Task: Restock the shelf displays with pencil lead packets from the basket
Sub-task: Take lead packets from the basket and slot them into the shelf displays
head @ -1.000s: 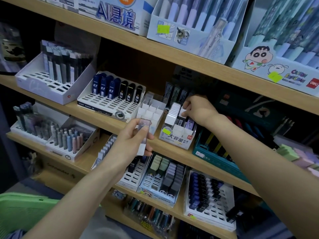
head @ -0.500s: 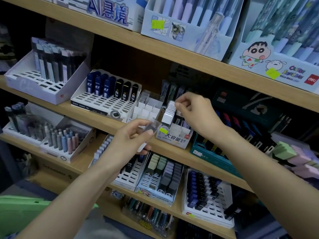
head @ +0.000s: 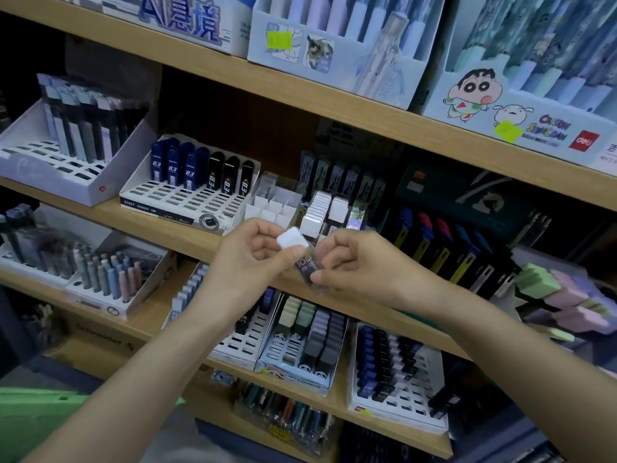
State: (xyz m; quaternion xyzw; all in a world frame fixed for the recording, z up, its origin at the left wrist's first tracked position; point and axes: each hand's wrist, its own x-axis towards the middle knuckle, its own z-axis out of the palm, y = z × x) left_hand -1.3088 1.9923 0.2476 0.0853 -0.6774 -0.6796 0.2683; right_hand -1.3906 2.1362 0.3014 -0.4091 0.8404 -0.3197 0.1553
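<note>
Hands are meeting at frame centre, in front of the middle wooden shelf (head: 140, 222). My left hand (head: 257, 262) is pinching the top end of a small clear plastic pencil lead packet (head: 306, 267), which has a white square cap (head: 291, 241) and a dark printed label. Thumb and curled fingers are closing on the cap end. My right hand (head: 362, 265) is gripping the same packet from the right, thumb tip pressing on its lower end, fingers curled in. Packet is sitting tilted between both hands, cap pointing to the upper left, not touching any tray.

Just behind it, a small white cardboard display box (head: 322, 212) is standing on the shelf, holding a row of white-capped packets. Left of that, a white divided tray (head: 277, 203) is showing open cells. Further left, a white slotted stand (head: 187, 195) is carrying blue and black lead cases along its back row. A green plastic basket (head: 36, 416) is showing at the lower left corner, contents impossible to tell. Below my wrists, a slotted tray (head: 293, 355) is holding pastel and grey capped cases.
</note>
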